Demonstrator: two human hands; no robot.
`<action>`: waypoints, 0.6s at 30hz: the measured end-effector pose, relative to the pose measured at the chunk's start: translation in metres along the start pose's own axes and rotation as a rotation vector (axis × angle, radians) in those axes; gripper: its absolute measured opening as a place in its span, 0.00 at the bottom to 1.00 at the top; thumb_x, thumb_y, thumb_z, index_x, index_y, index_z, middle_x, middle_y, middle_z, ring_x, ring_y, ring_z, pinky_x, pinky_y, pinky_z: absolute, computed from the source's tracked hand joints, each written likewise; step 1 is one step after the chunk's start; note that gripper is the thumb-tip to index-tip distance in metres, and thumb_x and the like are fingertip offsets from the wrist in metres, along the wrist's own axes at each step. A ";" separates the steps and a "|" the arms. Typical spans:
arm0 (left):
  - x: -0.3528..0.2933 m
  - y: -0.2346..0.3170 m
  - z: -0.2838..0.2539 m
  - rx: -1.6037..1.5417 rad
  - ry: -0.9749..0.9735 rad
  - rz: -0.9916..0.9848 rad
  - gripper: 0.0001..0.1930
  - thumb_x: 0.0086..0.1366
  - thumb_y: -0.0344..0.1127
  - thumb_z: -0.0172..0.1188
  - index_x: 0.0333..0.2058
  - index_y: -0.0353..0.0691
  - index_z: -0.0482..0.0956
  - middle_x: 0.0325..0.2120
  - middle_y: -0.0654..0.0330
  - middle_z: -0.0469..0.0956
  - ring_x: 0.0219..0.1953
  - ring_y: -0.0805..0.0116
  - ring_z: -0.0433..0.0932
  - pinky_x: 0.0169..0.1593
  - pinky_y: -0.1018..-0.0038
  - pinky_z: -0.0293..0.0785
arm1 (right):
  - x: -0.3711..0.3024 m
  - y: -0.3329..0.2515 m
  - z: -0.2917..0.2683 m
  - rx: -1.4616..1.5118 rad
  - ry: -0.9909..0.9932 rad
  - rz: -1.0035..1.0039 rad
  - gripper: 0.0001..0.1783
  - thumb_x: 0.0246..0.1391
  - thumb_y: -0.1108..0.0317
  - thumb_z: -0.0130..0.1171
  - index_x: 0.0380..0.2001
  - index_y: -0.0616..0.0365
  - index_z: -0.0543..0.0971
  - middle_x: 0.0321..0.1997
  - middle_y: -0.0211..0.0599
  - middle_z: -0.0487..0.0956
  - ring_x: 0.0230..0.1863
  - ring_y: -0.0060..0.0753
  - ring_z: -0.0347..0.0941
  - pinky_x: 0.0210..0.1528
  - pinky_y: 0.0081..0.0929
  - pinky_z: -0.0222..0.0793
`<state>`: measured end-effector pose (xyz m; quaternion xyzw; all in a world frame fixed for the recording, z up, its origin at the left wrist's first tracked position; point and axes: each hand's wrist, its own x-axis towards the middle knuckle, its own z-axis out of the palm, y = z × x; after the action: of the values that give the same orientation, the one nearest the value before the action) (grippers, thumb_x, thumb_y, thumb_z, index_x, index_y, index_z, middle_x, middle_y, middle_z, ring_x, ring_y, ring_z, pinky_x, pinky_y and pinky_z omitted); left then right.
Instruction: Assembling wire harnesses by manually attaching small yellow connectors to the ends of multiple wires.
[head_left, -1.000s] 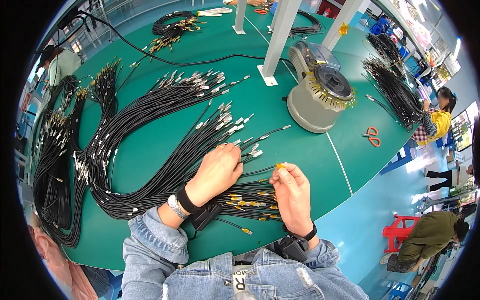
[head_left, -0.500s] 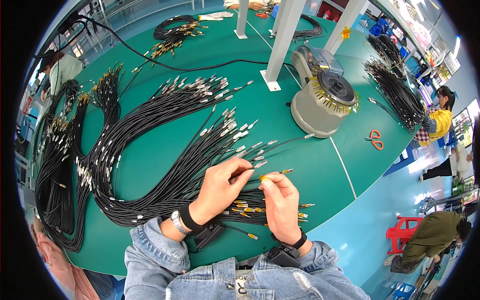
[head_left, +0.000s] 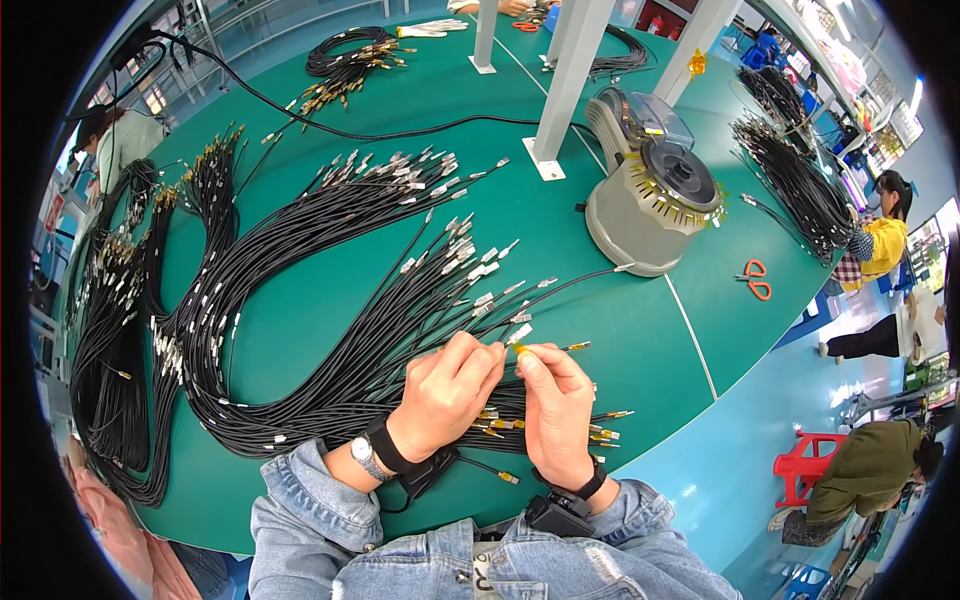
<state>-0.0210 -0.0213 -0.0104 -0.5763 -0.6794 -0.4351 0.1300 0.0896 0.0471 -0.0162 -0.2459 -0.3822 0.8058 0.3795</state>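
Note:
My left hand (head_left: 440, 392) is closed in a pinch on a black cable just below its silver connector (head_left: 520, 333). Close beside it, my right hand (head_left: 556, 405) pinches a small piece of yellow tape (head_left: 519, 349) between thumb and forefinger, right at the cable. Whether the tape touches the cable is hard to make out. Under and left of my hands spreads a bundle of black cables (head_left: 330, 395) with silver connectors. More cable ends with yellow wraps (head_left: 490, 425) lie beneath my hands.
A grey round tape dispenser (head_left: 640, 215) with yellow strips around its wheel stands beyond my hands on the green table (head_left: 640, 350). Orange-handled scissors (head_left: 757, 280) lie to the right. Metal posts (head_left: 572, 90) rise from the table. Another cable pile (head_left: 795, 190) sits far right; people work around.
My left hand has moved slightly down and its fingers have closed in toward the right hand. The yellow tape is now nearer the cable by the connector.

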 end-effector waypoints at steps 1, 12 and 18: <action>-0.001 0.000 0.001 0.006 0.003 0.007 0.07 0.49 0.23 0.62 0.27 0.35 0.73 0.19 0.61 0.69 0.15 0.69 0.72 0.17 0.75 0.68 | 0.000 0.001 0.000 0.001 0.004 0.004 0.05 0.52 0.78 0.56 0.34 0.64 0.76 0.35 0.29 0.72 0.35 0.19 0.67 0.41 0.15 0.64; -0.002 -0.002 0.002 0.001 0.004 0.040 0.10 0.49 0.22 0.62 0.29 0.36 0.71 0.19 0.62 0.67 0.14 0.69 0.70 0.16 0.75 0.65 | 0.002 0.001 0.001 -0.012 0.010 0.000 0.06 0.53 0.77 0.56 0.35 0.65 0.77 0.35 0.29 0.73 0.35 0.19 0.67 0.41 0.17 0.64; -0.005 -0.004 0.001 0.021 -0.014 0.082 0.14 0.47 0.22 0.60 0.35 0.36 0.73 0.19 0.62 0.67 0.14 0.71 0.70 0.16 0.76 0.66 | 0.002 0.001 0.000 -0.017 0.019 0.002 0.05 0.53 0.77 0.56 0.35 0.65 0.77 0.34 0.29 0.73 0.35 0.19 0.67 0.41 0.17 0.64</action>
<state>-0.0229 -0.0232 -0.0163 -0.6055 -0.6606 -0.4181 0.1490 0.0877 0.0485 -0.0174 -0.2570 -0.3854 0.8006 0.3802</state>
